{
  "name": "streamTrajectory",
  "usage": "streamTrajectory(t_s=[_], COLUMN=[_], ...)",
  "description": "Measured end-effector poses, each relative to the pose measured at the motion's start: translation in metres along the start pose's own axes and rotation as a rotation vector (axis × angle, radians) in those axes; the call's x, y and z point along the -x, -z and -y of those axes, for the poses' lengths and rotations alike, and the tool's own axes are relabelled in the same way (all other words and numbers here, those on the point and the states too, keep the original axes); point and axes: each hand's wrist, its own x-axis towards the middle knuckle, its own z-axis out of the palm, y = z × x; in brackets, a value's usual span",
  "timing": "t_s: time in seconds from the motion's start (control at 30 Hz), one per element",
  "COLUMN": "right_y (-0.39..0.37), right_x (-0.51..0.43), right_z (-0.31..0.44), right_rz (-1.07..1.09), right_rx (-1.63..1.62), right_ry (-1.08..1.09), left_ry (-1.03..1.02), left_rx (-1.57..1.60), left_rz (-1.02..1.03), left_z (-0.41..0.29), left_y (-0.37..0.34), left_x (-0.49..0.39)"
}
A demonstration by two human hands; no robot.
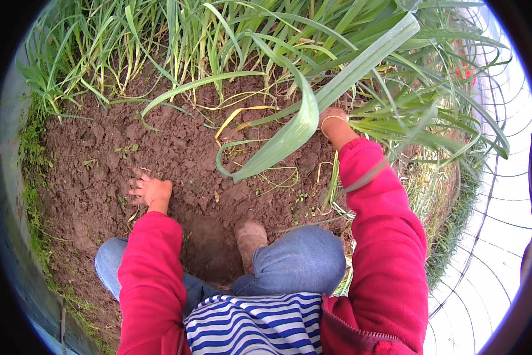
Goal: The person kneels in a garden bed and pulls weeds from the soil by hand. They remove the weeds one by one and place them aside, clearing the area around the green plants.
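My left hand (151, 190) is spread with its fingers apart, low over or on the brown soil (181, 142), and holds nothing. My right hand (333, 116) is at the edge of the standing green plants, among long leaves. Leafy stalks (377, 124) fan out to the right from beside it, but its fingers are mostly hidden, so its grip cannot be made out. A broad, folded green leaf (288, 148) arches in front of it, close to the camera. A yellowed leaf (237, 116) lies to its left.
Dense long-leaved plants (204, 40) stand across the far side. My boot (251, 242) rests on the soil between my bent knees. Small weeds (126, 150) dot the ground. Cut or fallen stalks (335, 182) lie by my right forearm. Pale sheeting (492, 248) borders the right side.
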Motion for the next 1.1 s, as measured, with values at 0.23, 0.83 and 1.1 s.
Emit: streamTrajectory(t_s=[0.23, 0.83, 1.1], right_y=[-0.04, 0.101, 0.205], right_x=[0.025, 0.164, 0.275], right_z=[0.004, 0.069, 0.187], right_rz=[0.043, -0.446, -0.543], right_rx=[-0.228, -0.269, -0.472], right_ry=[-0.132, 0.517, 1.072], left_ry=[-0.023, -0.298, -0.905], left_rx=[0.011, 0.195, 1.578], left_rz=[0.018, 0.368, 0.936], left_z=[-0.005, 0.034, 0.126], left_y=[0.0, 0.045, 0.209], left_x=[0.006, -0.017, 0.086])
